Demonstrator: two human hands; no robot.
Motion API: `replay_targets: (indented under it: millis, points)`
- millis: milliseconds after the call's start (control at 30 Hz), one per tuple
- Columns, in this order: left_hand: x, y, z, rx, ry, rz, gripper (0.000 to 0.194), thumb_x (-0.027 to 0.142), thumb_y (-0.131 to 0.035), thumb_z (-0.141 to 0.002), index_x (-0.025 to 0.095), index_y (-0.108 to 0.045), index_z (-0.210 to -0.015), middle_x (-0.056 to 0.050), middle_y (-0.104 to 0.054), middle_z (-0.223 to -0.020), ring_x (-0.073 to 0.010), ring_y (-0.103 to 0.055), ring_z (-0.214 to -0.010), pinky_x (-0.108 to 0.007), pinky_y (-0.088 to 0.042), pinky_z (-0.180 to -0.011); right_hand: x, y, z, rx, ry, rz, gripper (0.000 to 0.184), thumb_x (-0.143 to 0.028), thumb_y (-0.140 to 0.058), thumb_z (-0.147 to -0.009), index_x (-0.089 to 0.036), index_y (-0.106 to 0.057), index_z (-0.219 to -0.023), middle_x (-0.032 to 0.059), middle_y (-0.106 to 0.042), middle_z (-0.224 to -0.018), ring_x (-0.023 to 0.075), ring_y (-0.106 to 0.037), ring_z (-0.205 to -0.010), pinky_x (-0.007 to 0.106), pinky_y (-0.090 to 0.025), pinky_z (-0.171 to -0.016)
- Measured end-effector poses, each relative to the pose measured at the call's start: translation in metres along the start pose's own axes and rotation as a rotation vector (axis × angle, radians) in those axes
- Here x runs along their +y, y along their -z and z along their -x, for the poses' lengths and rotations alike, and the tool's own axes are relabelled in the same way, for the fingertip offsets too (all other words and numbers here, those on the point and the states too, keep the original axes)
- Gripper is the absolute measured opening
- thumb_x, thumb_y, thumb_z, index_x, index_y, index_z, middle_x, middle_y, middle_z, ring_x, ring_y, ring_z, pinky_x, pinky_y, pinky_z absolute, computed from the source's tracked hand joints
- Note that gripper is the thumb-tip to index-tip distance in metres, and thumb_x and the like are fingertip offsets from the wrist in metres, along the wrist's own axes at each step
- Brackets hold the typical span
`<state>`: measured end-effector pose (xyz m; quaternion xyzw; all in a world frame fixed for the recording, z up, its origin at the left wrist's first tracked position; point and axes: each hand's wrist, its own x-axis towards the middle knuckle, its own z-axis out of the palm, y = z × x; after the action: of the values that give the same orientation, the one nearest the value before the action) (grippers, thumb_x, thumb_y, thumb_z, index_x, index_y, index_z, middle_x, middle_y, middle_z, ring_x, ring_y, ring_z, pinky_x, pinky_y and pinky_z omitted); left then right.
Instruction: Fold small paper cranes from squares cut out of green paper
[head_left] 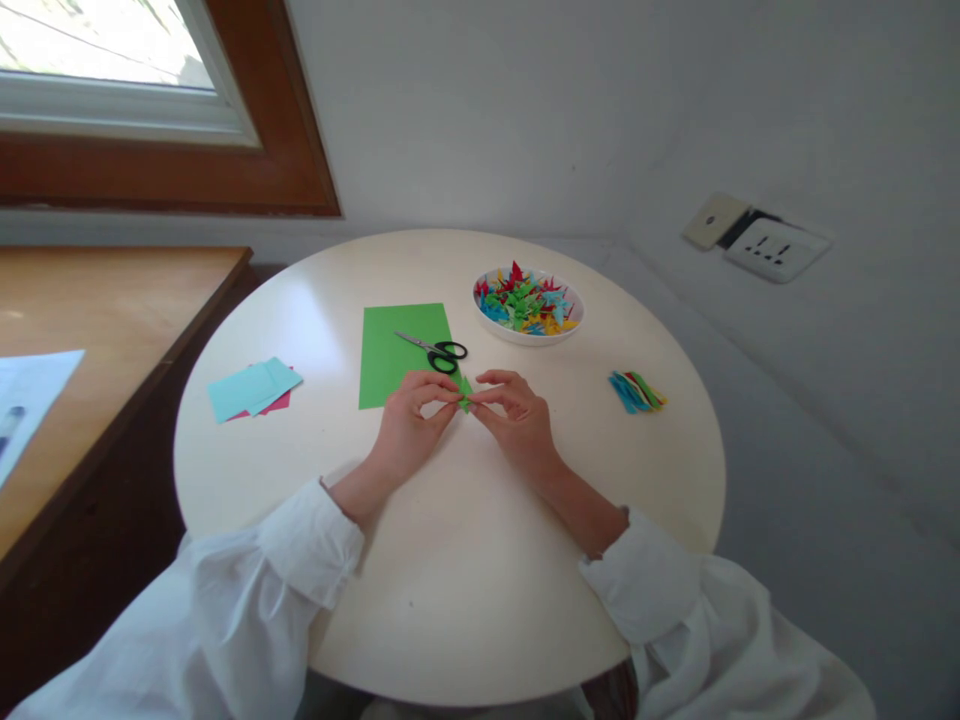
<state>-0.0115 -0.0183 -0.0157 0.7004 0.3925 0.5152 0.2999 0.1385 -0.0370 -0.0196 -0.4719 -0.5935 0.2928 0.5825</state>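
Observation:
My left hand (pixel 411 418) and my right hand (pixel 516 415) meet at the middle of the round white table (pixel 450 560). Both pinch a small folded piece of green paper (pixel 466 400) between their fingertips, just above the tabletop. Right behind the hands lies a green paper sheet (pixel 390 355) with black-handled scissors (pixel 436 351) resting on its right edge. Both arms wear white sleeves.
A white bowl (pixel 528 334) full of several colourful folded paper figures stands at the back right. A small bundle of coloured paper strips (pixel 636 391) lies to the right. Light blue and pink paper squares (pixel 253 388) lie at the left. A wooden desk (pixel 112 330) adjoins the table's left.

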Motion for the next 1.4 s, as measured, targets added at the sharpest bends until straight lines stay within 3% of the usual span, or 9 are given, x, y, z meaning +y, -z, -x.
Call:
replay_targets:
  millis: [100, 233, 433, 700, 833, 1067, 1267, 1400]
  points:
    - [0.001, 0.001, 0.000, -0.009, -0.027, -0.009, 0.008, 0.017, -0.063, -0.073, 0.022, -0.068, -0.069, -0.006, -0.069, -0.083, -0.0188, -0.061, -0.083, -0.035, -0.047, -0.079, -0.002, 0.001, 0.000, 0.013, 0.083, 0.079, 0.011, -0.016, -0.067, -0.069, -0.027, -0.070, -0.068, 0.0034, -0.068, -0.097, 0.0199, -0.057, -0.099, 0.041, -0.042, -0.093]
    - [0.000, 0.001, 0.000, -0.007, 0.056, 0.004, 0.007, 0.019, -0.063, -0.071, 0.021, -0.070, -0.072, -0.006, -0.071, -0.080, -0.0196, -0.063, -0.080, -0.035, -0.048, -0.077, -0.004, 0.002, 0.000, -0.029, 0.092, 0.035, 0.009, -0.018, -0.066, -0.071, -0.025, -0.070, -0.070, 0.0038, -0.071, -0.085, 0.0196, -0.061, -0.087, 0.039, -0.045, -0.085]
    - [0.001, -0.002, -0.004, -0.013, 0.276, 0.083, 0.004, 0.020, -0.067, -0.065, 0.018, -0.070, -0.068, -0.004, -0.071, -0.071, -0.0190, -0.064, -0.071, -0.031, -0.048, -0.071, -0.003, 0.002, -0.001, -0.023, -0.056, 0.032, 0.003, -0.025, -0.068, -0.068, -0.023, -0.070, -0.070, 0.0026, -0.071, -0.074, 0.0190, -0.063, -0.075, 0.034, -0.046, -0.072]
    - [-0.001, -0.004, -0.003, -0.057, 0.435, 0.269, 0.017, 0.028, -0.071, -0.064, 0.015, -0.065, -0.075, -0.002, -0.065, -0.061, -0.0124, -0.056, -0.051, -0.022, -0.039, -0.048, 0.003, 0.001, -0.004, -0.031, -0.258, -0.146, 0.021, -0.027, -0.071, -0.060, -0.019, -0.067, -0.079, 0.0020, -0.068, -0.068, 0.0149, -0.060, -0.061, 0.028, -0.043, -0.059]
    - [-0.002, -0.004, -0.002, -0.099, 0.449, 0.280, 0.023, 0.030, -0.071, -0.065, 0.015, -0.066, -0.081, 0.000, -0.062, -0.057, -0.0110, -0.052, -0.047, -0.021, -0.035, -0.045, 0.004, 0.001, -0.004, -0.068, -0.294, -0.178, 0.024, -0.029, -0.071, -0.059, -0.018, -0.065, -0.080, 0.0000, -0.065, -0.063, 0.0124, -0.057, -0.056, 0.027, -0.043, -0.058]
    - [0.006, -0.006, -0.006, -0.103, 0.445, 0.307, 0.023, 0.034, -0.071, -0.064, 0.015, -0.059, -0.057, 0.005, -0.049, -0.049, -0.0065, -0.039, -0.044, -0.021, -0.025, -0.043, 0.005, 0.000, -0.004, -0.129, -0.336, -0.221, 0.027, -0.029, -0.073, -0.058, -0.018, -0.063, -0.080, -0.0014, -0.065, -0.062, 0.0109, -0.056, -0.055, 0.026, -0.044, -0.057]
    - [0.004, -0.005, -0.008, -0.030, 0.501, 0.411, 0.020, 0.031, -0.072, -0.061, 0.015, -0.061, -0.062, 0.002, -0.058, -0.058, -0.0092, -0.048, -0.052, -0.022, -0.034, -0.050, 0.005, -0.005, -0.007, -0.183, -0.389, -0.313, 0.032, -0.042, -0.072, -0.058, -0.019, -0.062, -0.077, -0.0007, -0.066, -0.067, 0.0111, -0.058, -0.057, 0.026, -0.048, -0.056]
    - [0.006, -0.005, -0.009, 0.011, 0.507, 0.464, 0.019, 0.030, -0.072, -0.059, 0.014, -0.061, -0.062, 0.002, -0.059, -0.059, -0.0088, -0.050, -0.053, -0.022, -0.037, -0.053, 0.006, -0.010, -0.007, -0.184, -0.337, -0.208, 0.033, -0.048, -0.071, -0.059, -0.017, -0.059, -0.066, -0.0025, -0.060, -0.058, 0.0091, -0.051, -0.052, 0.022, -0.041, -0.048]
